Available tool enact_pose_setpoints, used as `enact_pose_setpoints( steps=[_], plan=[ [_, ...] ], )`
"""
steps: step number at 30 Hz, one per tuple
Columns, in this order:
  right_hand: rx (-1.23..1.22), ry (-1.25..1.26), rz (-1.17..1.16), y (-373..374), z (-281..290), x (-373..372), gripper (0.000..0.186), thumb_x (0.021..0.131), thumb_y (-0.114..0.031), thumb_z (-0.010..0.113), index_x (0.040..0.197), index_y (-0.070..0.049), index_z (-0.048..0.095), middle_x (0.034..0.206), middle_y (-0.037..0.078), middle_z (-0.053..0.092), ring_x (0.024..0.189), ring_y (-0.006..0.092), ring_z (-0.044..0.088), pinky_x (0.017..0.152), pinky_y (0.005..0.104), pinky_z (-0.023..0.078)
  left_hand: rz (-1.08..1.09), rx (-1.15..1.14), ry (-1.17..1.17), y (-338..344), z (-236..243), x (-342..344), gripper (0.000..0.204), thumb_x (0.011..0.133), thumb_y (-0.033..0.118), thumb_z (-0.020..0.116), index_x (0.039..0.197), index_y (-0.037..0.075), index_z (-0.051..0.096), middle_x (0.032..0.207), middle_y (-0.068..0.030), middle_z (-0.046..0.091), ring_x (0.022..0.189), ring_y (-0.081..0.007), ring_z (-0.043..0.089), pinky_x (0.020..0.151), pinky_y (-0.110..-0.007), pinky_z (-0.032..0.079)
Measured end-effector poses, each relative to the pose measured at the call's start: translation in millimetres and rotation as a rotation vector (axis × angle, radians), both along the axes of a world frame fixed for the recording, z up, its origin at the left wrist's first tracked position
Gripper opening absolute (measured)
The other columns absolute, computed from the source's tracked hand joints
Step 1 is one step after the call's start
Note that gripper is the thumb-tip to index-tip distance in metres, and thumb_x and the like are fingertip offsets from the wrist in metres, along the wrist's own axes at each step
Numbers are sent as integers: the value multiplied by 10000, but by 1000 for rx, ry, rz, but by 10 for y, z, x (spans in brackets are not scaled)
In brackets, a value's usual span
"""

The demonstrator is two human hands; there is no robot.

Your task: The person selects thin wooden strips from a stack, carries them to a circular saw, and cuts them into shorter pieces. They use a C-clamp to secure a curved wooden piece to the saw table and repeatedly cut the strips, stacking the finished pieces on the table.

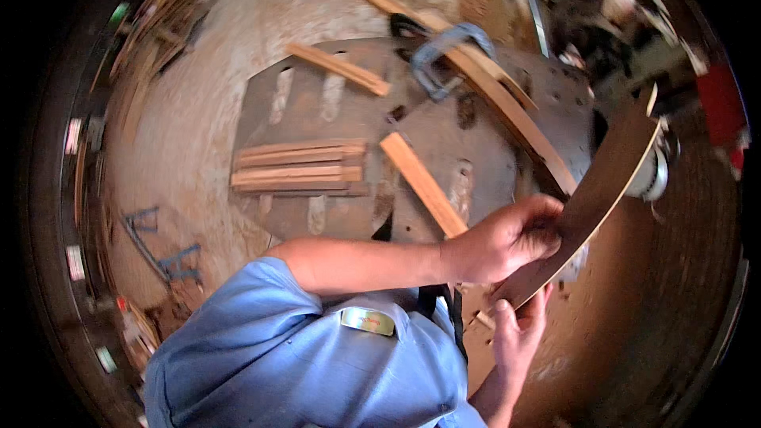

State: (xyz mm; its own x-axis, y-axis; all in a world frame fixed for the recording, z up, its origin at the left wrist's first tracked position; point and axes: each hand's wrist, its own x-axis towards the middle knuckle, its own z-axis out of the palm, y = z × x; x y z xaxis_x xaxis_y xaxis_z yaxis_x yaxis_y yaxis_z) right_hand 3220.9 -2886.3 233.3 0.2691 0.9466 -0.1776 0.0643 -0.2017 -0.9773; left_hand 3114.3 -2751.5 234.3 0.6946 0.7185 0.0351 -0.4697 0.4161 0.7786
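Observation:
A long, thin brown board (600,182) with a pale edge slants up to the right in front of me; it looks bowed along its length. My left hand (507,239) reaches across from the left, its fingers curled in against the board's near part. Below it, my right hand (521,330) grips the board's lower end, thumb on one side and fingers partly hidden behind. Beside my left hand, a light wooden strip (424,182) lies on the dark metal table (317,115). A small stick end (484,319) shows left of my right thumb.
A stack of wooden strips (297,168) lies on the table's left, with another pair of strips (339,69) farther back. A grey C-clamp (432,63) sits by a long wooden beam (507,119) crossing the table. A blue metal stand (165,250) is on the floor.

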Motion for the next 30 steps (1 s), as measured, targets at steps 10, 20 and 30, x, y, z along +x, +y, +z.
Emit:
enact_pose_setpoints(
  steps=[10,20,30],
  plan=[
    [-153,201,144,-134,-232,-704,279,849,-229,594,976,15,544,711,83,608,577,125,568,518,241,456,312,380,598,-537,-349,-1360,322,918,251,604,1110,13,504,816,-103,591,788,-215,616,719,-355,490],
    [-161,316,644,-9,-200,-1981,294,874,-261,561,1062,-46,491,719,92,528,537,170,504,479,277,438,1281,286,1135,-1827,-304,-3706,264,881,244,616,1058,53,574,896,-132,648,813,-278,647,706,-386,512],
    [-369,196,1231,-319,-885,-2707,328,862,-280,618,1075,-54,512,746,46,518,566,141,489,470,257,389,2006,-943,1160,-5467,-982,-3564,297,890,223,561,1060,-15,610,857,-109,650,727,-173,614,683,-310,499]
  ],
)
